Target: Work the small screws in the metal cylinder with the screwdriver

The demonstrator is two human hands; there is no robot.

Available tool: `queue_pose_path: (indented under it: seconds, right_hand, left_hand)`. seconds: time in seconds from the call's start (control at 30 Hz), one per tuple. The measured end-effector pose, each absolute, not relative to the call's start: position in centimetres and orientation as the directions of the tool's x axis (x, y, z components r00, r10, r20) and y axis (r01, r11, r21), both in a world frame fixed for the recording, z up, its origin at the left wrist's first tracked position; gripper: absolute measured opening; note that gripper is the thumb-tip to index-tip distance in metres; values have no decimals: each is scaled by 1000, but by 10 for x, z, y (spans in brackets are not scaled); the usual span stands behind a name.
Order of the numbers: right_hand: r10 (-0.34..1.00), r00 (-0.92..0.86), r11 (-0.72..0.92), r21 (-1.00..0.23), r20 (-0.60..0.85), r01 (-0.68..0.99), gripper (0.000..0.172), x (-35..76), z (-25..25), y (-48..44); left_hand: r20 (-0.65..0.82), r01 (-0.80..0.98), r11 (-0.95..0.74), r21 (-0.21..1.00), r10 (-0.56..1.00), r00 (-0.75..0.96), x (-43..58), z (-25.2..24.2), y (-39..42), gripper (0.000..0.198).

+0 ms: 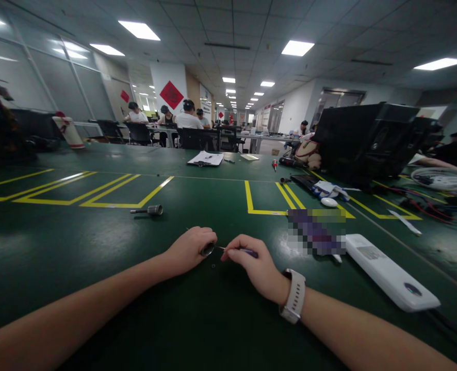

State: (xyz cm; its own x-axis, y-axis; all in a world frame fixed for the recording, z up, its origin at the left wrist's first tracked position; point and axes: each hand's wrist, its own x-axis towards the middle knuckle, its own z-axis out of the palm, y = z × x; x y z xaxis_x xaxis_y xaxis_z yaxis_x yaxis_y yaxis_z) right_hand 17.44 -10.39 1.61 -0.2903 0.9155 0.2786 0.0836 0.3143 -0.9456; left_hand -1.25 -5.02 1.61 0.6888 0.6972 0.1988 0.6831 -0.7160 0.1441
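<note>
My left hand (188,249) is closed round a small round metal part (207,249) on the green table (97,242). My right hand (254,265), with a white watch (293,296) on the wrist, pinches a thin purple-handled tool (244,251) whose fine tip points into the metal part. The two hands nearly touch near the table's middle. A tiny dark ring (213,266) lies on the table just below them.
A metal socket tool (148,210) lies to the far left. A white flat device (391,271) and a blurred patch sit to the right. Further back are a clipboard (206,158), black monitors (363,141), cables and yellow tape lines. Several people sit at far desks.
</note>
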Motion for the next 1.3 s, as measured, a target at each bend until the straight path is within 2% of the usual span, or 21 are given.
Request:
queue_pose_path:
  seconds: [0.07,0.13,0.23,0.53,0.63,0.8,0.9,1.03,1.3]
  right_hand:
    - [936,-292,167,-978,197,-124,12,176,15,-97]
    - [948,-292,53,-969,125,-241,11,176,14,-93]
    - [948,-308,-1,-964,84,-265,10,175,14,-92]
    - [945,-285,70,-951,160,-301,10,176,10,-94]
    - [933,-305,114,-962,190,-250,9,175,11,-97]
    - [924,-307,248,-968,225,35,11,173,17,-105]
    - [909,-296,342,-931,293,130,12,173,20,-109]
    - [887,-306,412,-892,346,185,13,173,21,-110]
    - [911,-260,368,-915,320,163,12,173,21,-110]
  left_hand:
    - [196,678,-713,179,701,686,-13,16,-49,7]
    - [198,668,-713,212,701,685,-13,16,-48,8]
    - [201,665,-703,253,710,674,-13,16,-47,7]
    - [207,685,-655,320,753,624,-15,14,-46,4]
    - [232,683,-659,315,752,617,-16,13,-46,5]
    - [274,675,-680,286,733,623,-15,13,-46,9]
    - [287,681,-671,294,741,607,-16,13,-46,9]
    - [282,682,-659,317,752,595,-16,12,-45,8]
    - [239,681,-676,282,737,632,-15,13,-47,4]
